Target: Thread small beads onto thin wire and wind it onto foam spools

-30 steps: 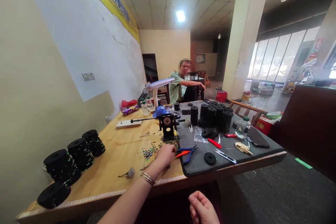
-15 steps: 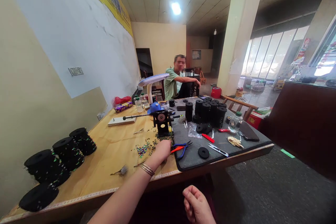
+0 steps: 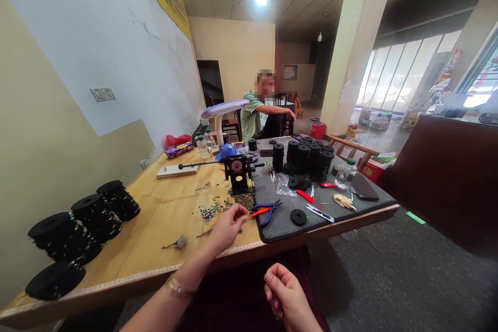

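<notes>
- The left hand [image 3: 227,227] is held above the bench [image 3: 155,207], its fingers curled and drawn toward the thumb; whether anything is gripped cannot be told.
- The right hand [image 3: 286,290] is held in front of the bench edge, thumb pressed to curled fingers; nothing can be seen in it.
- Just beyond the left hand, coloured beads [image 3: 209,212] are scattered and small dark beads [image 3: 244,200] are heaped.
- To its right, blue-handled pliers [image 3: 268,213] are laid on a grey mat [image 3: 282,231].
- Behind the beads, a black winding device [image 3: 238,175] is stood upright.
- Bead-strung black spools [image 3: 88,202] are grouped far left.
</notes>
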{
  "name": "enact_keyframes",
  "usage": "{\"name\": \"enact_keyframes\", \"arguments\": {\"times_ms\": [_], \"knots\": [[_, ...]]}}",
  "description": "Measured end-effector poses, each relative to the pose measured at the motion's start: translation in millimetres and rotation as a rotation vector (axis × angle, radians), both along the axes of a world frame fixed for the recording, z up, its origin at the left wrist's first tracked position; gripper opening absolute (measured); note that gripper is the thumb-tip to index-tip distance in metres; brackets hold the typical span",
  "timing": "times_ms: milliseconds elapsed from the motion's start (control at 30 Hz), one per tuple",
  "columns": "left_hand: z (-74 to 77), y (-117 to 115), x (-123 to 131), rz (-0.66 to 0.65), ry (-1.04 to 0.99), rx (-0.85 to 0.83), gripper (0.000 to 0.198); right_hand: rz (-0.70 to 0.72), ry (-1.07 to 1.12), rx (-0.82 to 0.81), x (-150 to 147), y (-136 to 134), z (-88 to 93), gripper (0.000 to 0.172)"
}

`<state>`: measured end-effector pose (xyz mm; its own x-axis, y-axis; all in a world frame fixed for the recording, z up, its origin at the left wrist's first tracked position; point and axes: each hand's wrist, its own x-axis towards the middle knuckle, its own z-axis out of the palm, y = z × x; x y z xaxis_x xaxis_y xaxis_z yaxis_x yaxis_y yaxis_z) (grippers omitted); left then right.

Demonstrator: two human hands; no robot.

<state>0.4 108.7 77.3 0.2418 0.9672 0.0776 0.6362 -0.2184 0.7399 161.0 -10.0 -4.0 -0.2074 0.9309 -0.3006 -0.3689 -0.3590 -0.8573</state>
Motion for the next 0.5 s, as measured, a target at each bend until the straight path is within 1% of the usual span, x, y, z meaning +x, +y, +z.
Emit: {"name": "enact_keyframes", "arguments": {"times_ms": [33, 67, 100, 167, 200, 267, 300, 367, 500], "knots": [[-4.0, -17.9, -1.6, -0.025, -0.056, -0.052, 0.011, 0.024, -0.006, 0.02, -1.4, -1.4, 0.7, 0.06], [-10.3, -36.1, -2.4, -0.045, -0.106, -0.105, 0.012, 0.053, -0.016, 0.042, -3.2, -3.0, 1.3, 0.059], [-18.5, -53.3, -2.2, -0.069, -0.2, -0.173, 0.014, 0.085, -0.029, 0.064, -5.2, -4.6, 1.8, 0.058], [-37.6, -81.3, 0.2, -0.077, -0.763, -0.49, 0.018, 0.157, -0.059, 0.104, -9.9, -7.3, 2.6, 0.058], [-46.9, -91.1, 2.1, -0.059, -0.949, -0.622, 0.022, 0.191, -0.07, 0.115, -12.2, -8.2, 2.8, 0.058], [-62.0, -102.5, 5.8, -0.018, -1.201, -0.812, 0.029, 0.238, -0.085, 0.116, -16.3, -9.0, 3.0, 0.06], [-67.1, -104.9, 7.3, 0.01, -1.275, -0.87, 0.031, 0.246, -0.092, 0.111, -17.8, -8.9, 3.0, 0.06], [-72.8, -106.0, 8.8, 0.054, -1.366, -0.939, 0.033, 0.236, -0.112, 0.097, -19.7, -8.3, 3.0, 0.061], [-74.7, -104.5, 7.3, 0.071, -1.431, -1.024, 0.025, 0.217, -0.138, 0.068, -20.6, -8.0, 4.3, 0.06]]}}
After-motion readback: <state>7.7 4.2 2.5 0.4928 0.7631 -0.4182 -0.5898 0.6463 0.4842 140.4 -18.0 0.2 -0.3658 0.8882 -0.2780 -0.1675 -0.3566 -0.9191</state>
